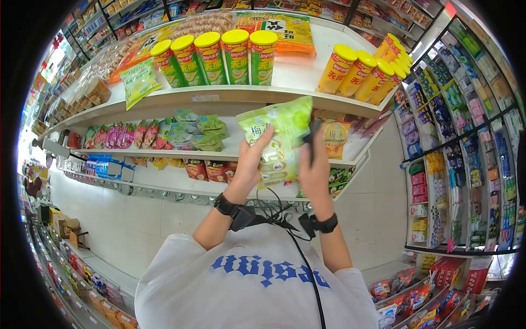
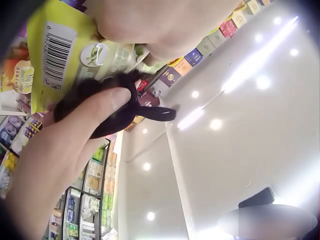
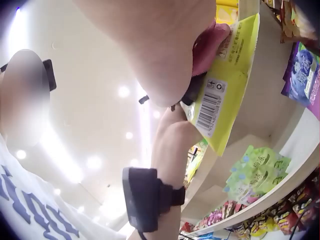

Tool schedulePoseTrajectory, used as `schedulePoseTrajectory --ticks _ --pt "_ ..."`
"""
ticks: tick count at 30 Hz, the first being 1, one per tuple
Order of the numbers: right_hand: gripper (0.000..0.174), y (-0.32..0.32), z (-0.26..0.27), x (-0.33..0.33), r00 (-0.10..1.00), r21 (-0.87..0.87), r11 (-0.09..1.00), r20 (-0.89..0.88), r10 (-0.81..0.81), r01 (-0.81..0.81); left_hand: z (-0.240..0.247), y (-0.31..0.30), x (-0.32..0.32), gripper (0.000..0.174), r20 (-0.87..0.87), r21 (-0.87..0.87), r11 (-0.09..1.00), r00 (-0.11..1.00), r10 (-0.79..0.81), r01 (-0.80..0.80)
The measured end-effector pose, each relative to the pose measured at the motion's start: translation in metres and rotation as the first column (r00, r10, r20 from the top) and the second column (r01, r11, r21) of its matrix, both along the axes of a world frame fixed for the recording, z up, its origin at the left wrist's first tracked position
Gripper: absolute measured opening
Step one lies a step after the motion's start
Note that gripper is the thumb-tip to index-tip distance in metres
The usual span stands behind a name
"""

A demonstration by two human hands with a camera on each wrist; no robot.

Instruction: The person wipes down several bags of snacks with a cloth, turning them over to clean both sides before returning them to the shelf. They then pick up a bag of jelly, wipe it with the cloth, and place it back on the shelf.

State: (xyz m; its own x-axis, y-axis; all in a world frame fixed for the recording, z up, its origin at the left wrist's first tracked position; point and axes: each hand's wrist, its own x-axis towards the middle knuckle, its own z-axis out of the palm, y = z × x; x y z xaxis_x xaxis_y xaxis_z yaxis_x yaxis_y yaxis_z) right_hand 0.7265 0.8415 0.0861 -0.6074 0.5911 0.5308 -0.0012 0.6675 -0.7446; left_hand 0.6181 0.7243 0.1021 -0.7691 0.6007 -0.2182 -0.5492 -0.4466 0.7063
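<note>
My left hand (image 1: 252,158) grips a green snack bag (image 1: 282,123) in front of the shelf, its thumb over the printed front. At the bag's right side, my right hand (image 1: 315,176) holds a black object (image 2: 112,102) with a narrow tab sticking out; I cannot tell what it is. The right thumb (image 2: 107,102) presses on this object in the left wrist view, close beside the bag. A barcode (image 3: 209,111) shows on the back of the bag in the right wrist view.
Yellow-lidded chip canisters (image 1: 235,57) line the top shelf (image 1: 208,97), with another green bag (image 1: 140,82) leaning at their left. Below hang colourful snack pouches (image 1: 192,131) and an orange bag (image 1: 335,137). Tall goods racks (image 1: 463,153) stand on the right. A cable (image 1: 307,257) runs down my shirt.
</note>
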Motion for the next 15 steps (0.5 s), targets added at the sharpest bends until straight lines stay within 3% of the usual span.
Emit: schedulePoseTrajectory --ticks 1,2,3,6,7,10,11,13,14,15 --pt "0.05 0.012 0.001 0.005 0.996 -0.354 0.933 0.039 0.078 -0.059 0.0 0.0 0.002 0.031 -0.013 -0.02 1.0 1.0 -0.011 0.011" --pt "0.049 0.026 0.002 0.012 0.986 -0.664 0.742 0.045 0.162 -0.092 0.001 0.0 0.003 0.031 -0.029 -0.041 0.999 0.999 -0.024 0.023" --pt "0.048 0.033 0.002 0.015 0.97 -0.887 0.451 0.021 0.243 -0.093 0.002 -0.002 0.004 0.031 -0.044 -0.064 0.997 0.998 -0.039 0.037" --pt "0.045 0.02 -0.016 0.036 0.863 -0.704 0.541 -0.211 0.459 -0.46 0.014 -0.003 0.003 0.031 -0.072 -0.076 0.995 0.995 -0.063 0.057" --pt "0.046 0.019 -0.012 0.035 0.881 -0.713 0.556 -0.189 0.433 -0.427 0.015 -0.003 0.003 0.031 -0.076 -0.08 0.995 0.995 -0.068 0.062" --pt "0.043 0.009 -0.005 0.034 0.944 -0.769 0.567 -0.141 0.299 -0.295 0.006 -0.003 -0.005 0.044 -0.1 -0.323 0.94 0.984 -0.147 0.107" --pt "0.043 0.013 -0.009 0.033 0.95 -0.775 0.569 -0.128 0.285 -0.275 -0.004 -0.001 -0.005 0.049 -0.271 -0.297 0.955 0.961 -0.056 -0.028" --pt "0.041 0.024 -0.016 0.029 0.961 -0.779 0.578 -0.107 0.257 -0.241 -0.014 0.009 -0.005 0.06 -0.582 -0.167 0.947 0.803 0.131 -0.275" --pt "0.04 0.026 -0.019 0.029 0.97 -0.705 0.671 -0.11 0.216 -0.229 -0.017 0.004 -0.005 0.076 -0.642 -0.246 0.924 0.763 0.071 -0.294" --pt "0.04 0.028 -0.022 0.028 0.975 -0.652 0.731 -0.065 0.212 -0.202 -0.012 0.003 0.0 0.074 -0.686 -0.217 0.927 0.724 0.079 -0.307"
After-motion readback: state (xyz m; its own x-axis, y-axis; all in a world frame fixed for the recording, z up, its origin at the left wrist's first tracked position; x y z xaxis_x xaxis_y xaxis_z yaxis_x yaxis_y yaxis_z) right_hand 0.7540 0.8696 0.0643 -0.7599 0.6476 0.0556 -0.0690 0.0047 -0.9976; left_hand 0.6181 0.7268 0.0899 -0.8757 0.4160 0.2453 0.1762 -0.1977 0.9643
